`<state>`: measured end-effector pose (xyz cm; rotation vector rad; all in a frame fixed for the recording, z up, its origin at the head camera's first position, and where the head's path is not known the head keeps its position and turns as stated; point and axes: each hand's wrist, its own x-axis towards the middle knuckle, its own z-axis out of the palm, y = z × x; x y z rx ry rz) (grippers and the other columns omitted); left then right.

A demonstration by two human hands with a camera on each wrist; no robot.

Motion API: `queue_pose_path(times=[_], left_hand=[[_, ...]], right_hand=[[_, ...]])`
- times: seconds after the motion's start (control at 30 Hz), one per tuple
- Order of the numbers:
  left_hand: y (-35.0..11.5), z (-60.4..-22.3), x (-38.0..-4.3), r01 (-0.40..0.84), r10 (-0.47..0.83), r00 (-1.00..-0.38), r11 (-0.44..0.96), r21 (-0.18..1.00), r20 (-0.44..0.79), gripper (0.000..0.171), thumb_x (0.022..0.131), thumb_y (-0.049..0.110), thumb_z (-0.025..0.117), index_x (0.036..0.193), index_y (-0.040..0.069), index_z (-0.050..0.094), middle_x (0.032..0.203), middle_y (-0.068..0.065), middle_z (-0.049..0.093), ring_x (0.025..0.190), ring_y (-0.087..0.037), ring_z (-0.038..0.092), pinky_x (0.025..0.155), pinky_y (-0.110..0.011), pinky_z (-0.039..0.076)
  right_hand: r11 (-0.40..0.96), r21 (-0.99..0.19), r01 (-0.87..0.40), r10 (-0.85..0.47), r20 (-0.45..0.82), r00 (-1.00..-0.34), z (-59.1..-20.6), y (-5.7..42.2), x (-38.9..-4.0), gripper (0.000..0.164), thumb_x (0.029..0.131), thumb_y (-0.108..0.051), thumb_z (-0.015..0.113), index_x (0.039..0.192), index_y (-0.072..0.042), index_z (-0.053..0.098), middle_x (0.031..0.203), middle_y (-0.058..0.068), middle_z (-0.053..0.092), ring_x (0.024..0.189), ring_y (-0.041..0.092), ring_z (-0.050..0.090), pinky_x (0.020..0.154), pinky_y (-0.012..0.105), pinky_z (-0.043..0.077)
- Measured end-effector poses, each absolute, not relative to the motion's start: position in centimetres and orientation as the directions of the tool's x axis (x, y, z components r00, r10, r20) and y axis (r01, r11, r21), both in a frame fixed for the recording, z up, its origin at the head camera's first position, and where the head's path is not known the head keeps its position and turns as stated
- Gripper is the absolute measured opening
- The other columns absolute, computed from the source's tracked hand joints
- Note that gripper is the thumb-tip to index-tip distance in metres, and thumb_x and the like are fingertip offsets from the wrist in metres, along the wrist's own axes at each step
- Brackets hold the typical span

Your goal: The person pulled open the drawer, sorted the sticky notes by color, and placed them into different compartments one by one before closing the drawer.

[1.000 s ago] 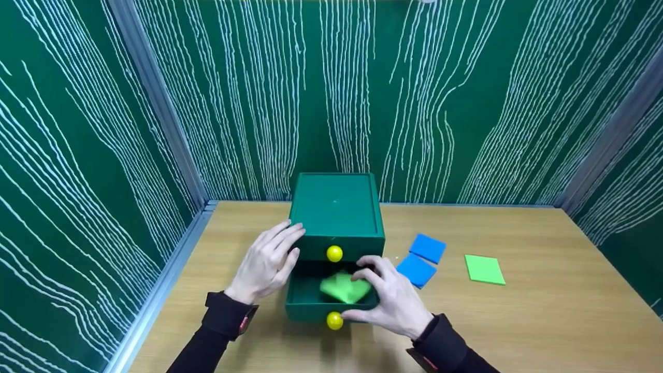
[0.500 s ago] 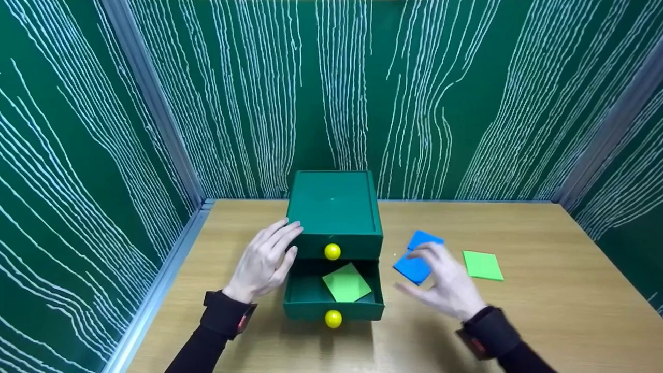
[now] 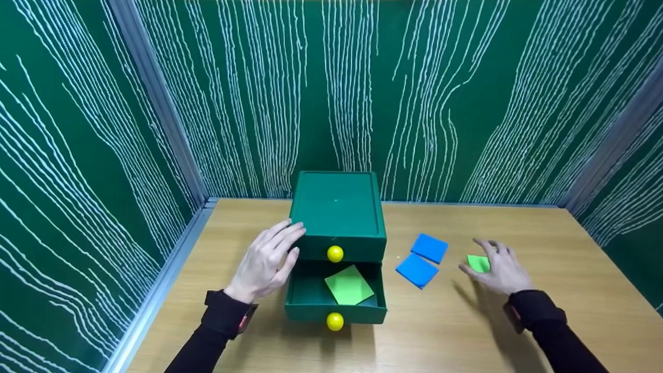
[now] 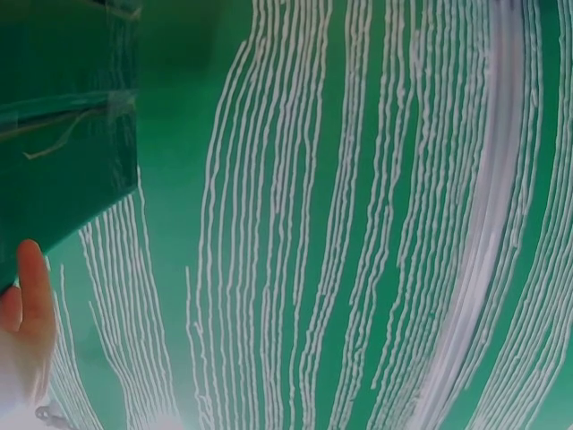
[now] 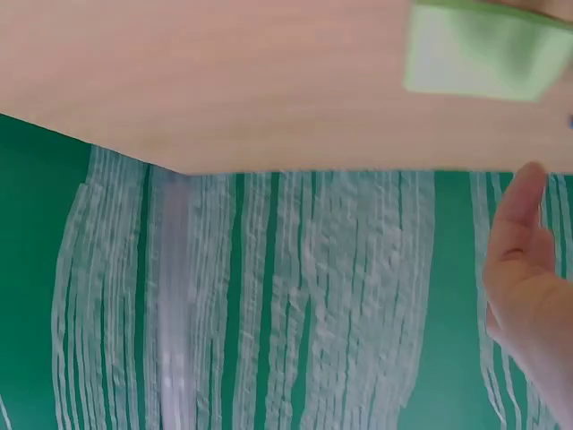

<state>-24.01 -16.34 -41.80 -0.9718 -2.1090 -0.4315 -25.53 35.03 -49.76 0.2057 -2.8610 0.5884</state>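
A green two-drawer box [image 3: 336, 204] stands on the table, its lower drawer [image 3: 305, 295] pulled out. Inside that drawer lies a light green square [image 3: 349, 285]. My left hand [image 3: 267, 261] rests its fingertips at the box's upper left front edge, fingers fairly straight. Over another light green square [image 3: 477, 263] on the table, my right hand [image 3: 500, 272] hovers with thumb and fingers spread; it covers part of the square. The right wrist view shows a gap between this green square [image 5: 483, 54] and the thumb [image 5: 515, 224].
Two blue squares [image 3: 430, 248] lie close together between the box and my right hand. Yellow knobs [image 3: 335, 254] stick out from both drawer fronts. Green walls with white wavy lines [image 3: 248, 103] enclose the wooden table [image 3: 424, 331] at the back and sides.
My right hand has let go of the green square in the drawer and moved right, past the blue squares, to the other green square. The left hand stays at the box.
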Motion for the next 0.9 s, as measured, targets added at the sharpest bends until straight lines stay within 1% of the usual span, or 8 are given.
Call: queue_pose_path(times=[0.17,0.3,0.4,0.47,0.53,0.63,0.73,0.9], left_hand=[[-16.4,-41.6,-24.1,0.759,0.506,-0.419,0.651,-0.016,0.754,0.038,0.093,0.021,0.049,0.129,0.011,0.057,0.132,-0.005,0.059,0.125,-0.025,0.052,0.102,-0.040,0.045],[-16.5,-41.6,-24.1,0.759,0.511,-0.414,0.650,-0.024,0.754,0.039,0.092,0.021,0.050,0.129,0.011,0.057,0.132,-0.005,0.059,0.125,-0.025,0.052,0.102,-0.041,0.045],[-16.6,-41.7,-24.0,0.760,0.514,-0.407,0.649,-0.033,0.755,0.038,0.092,0.021,0.050,0.129,0.010,0.057,0.132,-0.005,0.059,0.124,-0.026,0.053,0.101,-0.041,0.045],[-16.5,-41.8,-24.0,0.760,0.509,-0.400,0.649,-0.034,0.762,0.038,0.092,0.021,0.049,0.128,0.010,0.058,0.131,-0.005,0.060,0.123,-0.026,0.053,0.100,-0.042,0.046],[-16.5,-41.8,-24.0,0.760,0.506,-0.397,0.649,-0.035,0.766,0.038,0.093,0.021,0.049,0.128,0.010,0.058,0.131,-0.006,0.060,0.123,-0.026,0.053,0.099,-0.042,0.046],[-16.3,-41.9,-24.1,0.763,0.505,-0.393,0.645,-0.034,0.768,0.038,0.093,0.022,0.048,0.128,0.010,0.058,0.130,-0.006,0.060,0.123,-0.027,0.053,0.099,-0.042,0.046],[-16.3,-41.9,-24.1,0.768,0.509,-0.388,0.640,-0.037,0.768,0.037,0.093,0.021,0.049,0.128,0.009,0.058,0.130,-0.006,0.060,0.123,-0.028,0.053,0.099,-0.044,0.046],[-16.4,-41.8,-23.9,0.765,0.507,-0.399,0.644,-0.028,0.764,0.038,0.093,0.020,0.050,0.128,0.009,0.058,0.130,-0.006,0.060,0.124,-0.027,0.053,0.100,-0.043,0.045]], right_hand=[[0.941,-0.326,-0.092,-0.050,0.135,-0.990,-51.6,35.9,-26.4,0.082,0.083,-0.066,0.053,0.143,-0.011,0.038,0.139,0.041,0.028,0.119,0.063,0.028,0.087,0.072,0.032],[0.963,-0.264,-0.049,-0.027,0.089,-0.996,-53.4,35.7,-26.4,0.076,0.082,-0.068,0.052,0.132,-0.011,0.052,0.132,0.042,0.035,0.111,0.062,0.036,0.082,0.068,0.037],[0.962,-0.264,-0.061,-0.026,0.135,-0.991,-54.3,35.5,-26.2,0.061,0.082,-0.060,0.059,0.119,-0.012,0.061,0.124,0.041,0.042,0.102,0.061,0.040,0.077,0.066,0.040],[0.952,-0.296,-0.081,-0.030,0.173,-0.985,-54.3,35.7,-26.1,0.047,0.083,-0.050,0.064,0.110,-0.011,0.062,0.122,0.041,0.043,0.103,0.062,0.040,0.079,0.067,0.038],[0.939,-0.333,-0.084,-0.024,0.180,-0.983,-54.2,36.0,-26.0,0.041,0.083,-0.042,0.066,0.110,-0.010,0.060,0.123,0.043,0.040,0.107,0.064,0.037,0.082,0.068,0.035],[0.937,-0.347,-0.036,0.017,0.148,-0.989,-54.0,36.5,-25.8,0.052,0.082,-0.041,0.067,0.120,-0.008,0.053,0.123,0.046,0.037,0.109,0.064,0.035,0.084,0.067,0.033],[0.946,-0.322,0.030,0.063,0.090,-0.994,-53.8,36.8,-25.5,0.071,0.080,-0.047,0.066,0.130,-0.002,0.042,0.118,0.047,0.039,0.104,0.061,0.039,0.080,0.062,0.035],[0.934,-0.353,0.053,0.067,0.029,-0.997,-53.0,36.9,-25.3,0.088,0.072,-0.052,0.073,0.129,0.004,0.036,0.110,0.042,0.044,0.096,0.055,0.044,0.074,0.056,0.041]])
